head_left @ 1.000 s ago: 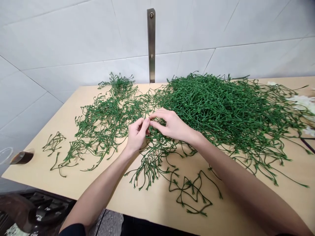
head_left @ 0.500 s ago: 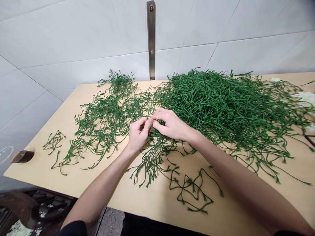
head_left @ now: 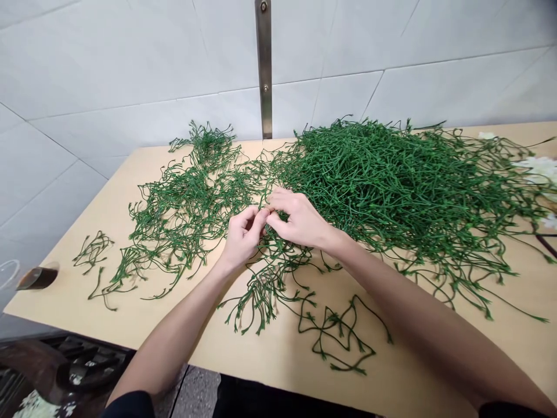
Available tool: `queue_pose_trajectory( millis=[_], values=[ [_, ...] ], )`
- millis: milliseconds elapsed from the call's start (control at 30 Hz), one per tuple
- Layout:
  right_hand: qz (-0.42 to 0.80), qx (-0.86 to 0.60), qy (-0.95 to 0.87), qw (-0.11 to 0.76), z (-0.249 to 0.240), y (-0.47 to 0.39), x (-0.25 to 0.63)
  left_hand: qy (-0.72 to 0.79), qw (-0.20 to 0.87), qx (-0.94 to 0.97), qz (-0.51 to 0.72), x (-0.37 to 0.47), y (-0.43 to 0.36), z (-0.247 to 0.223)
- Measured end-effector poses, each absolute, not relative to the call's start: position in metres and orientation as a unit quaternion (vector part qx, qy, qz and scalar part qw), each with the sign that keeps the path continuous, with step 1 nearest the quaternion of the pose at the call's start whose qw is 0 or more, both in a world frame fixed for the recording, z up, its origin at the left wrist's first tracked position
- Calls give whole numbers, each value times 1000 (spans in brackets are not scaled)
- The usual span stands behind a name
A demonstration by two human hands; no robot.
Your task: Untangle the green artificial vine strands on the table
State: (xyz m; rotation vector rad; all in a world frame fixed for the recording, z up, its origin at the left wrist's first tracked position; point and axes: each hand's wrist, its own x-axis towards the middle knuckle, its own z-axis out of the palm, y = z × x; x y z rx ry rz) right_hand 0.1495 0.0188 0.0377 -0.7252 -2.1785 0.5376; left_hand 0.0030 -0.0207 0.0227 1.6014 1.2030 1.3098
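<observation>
My left hand (head_left: 246, 233) and my right hand (head_left: 298, 219) meet above the middle of the table, thumbs and fingertips pinched together. Between them they grip a thin green plastic stem (head_left: 261, 200), of which only a short piece shows; the rest is hidden by my fingers. Just right of my right hand rises a big tangled pile of green stems (head_left: 383, 174) with small forked tips. A looser spread of the same stems (head_left: 187, 203) lies to the left. Below my hands is a small bunch of stems (head_left: 263, 290), and nearer me a few darker linked stems (head_left: 339, 334).
A clear cup with dark liquid (head_left: 38, 278) lies at the table's left edge. White artificial flowers (head_left: 539, 169) sit at the far right. The tiled wall (head_left: 130, 58) with a metal bracket (head_left: 264, 69) closes off the back. Dark carved furniture (head_left: 65, 371) stands at lower left.
The view has shifted slightly. Both hands stay pinched together in almost the same place, with only small finger movement.
</observation>
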Motion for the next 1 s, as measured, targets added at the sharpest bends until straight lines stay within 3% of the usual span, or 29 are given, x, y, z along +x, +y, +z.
queue_pose_trajectory(
  millis=[200,400,633,833,1000],
  values=[
    [258,-295,-843,369,42,24,160,455,402,610,509,-3,-19,23],
    [260,-326,-833,363,59,27,174,440,425,508,606,-6,-12,17],
    [477,-252,-825,167,68,24,177,436,437,376,691,-5,-3,29],
    [454,-293,-800,262,60,26,171,454,531,353,622,-6,-3,30],
    [442,-335,-767,324,57,29,172,453,538,436,562,-5,-6,19]
  ],
)
